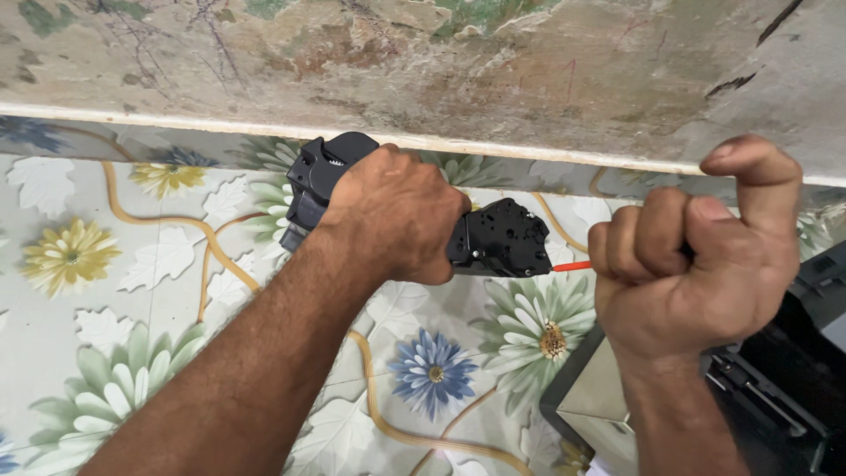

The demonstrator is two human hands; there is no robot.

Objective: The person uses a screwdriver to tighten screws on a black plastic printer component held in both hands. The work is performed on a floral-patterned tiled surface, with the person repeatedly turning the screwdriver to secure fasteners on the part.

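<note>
Flanking hands [397,216]: floral sheet [106,291], machine [793,388]

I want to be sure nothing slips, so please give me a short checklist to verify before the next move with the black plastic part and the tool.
1. Left hand grips the black plastic cartridge-like part firmly: ok.
2. Right hand is closed in a fist around the tool handle: ok; handle itself hidden.
3. Thin orange tool shaft reaches the part's end: ok.
4. Tip seated in a screw or slot: cannot tell.
5. Part braced on the flowered tabletop covering: cannot tell.
6. Black device at right clear of the right hand: ok.
</note>
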